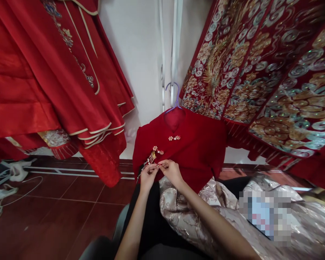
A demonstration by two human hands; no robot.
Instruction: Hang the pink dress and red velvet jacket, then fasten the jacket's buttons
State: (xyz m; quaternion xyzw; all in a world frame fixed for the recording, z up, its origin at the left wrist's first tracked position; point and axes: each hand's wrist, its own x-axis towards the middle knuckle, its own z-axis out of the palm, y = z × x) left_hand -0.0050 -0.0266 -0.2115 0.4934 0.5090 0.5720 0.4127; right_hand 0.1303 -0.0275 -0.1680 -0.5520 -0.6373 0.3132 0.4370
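Observation:
A red velvety jacket [195, 144] hangs in front of me on a purple hanger [176, 99]. Flower-shaped beaded fasteners [174, 138] sit below its neckline. Lower on the left side is another gold and white ornament [155, 152], with a beaded tassel [150, 159] hanging from it. My left hand [148, 175] is just under the tassel, thumb and fingers pinched together. Close beside it, my right hand [172, 173] pinches at the same spot on the jacket front. The small reddish piece between the fingertips is mostly hidden.
Silvery brocade cloth [178, 213] covers my lap on the right, with a blurred-out phone-like object [261, 216] on it. Red garments [70, 72] hang at left; a richly embroidered one [246, 79] hangs at right. White cables [5, 195] lie on the tiled floor [56, 220].

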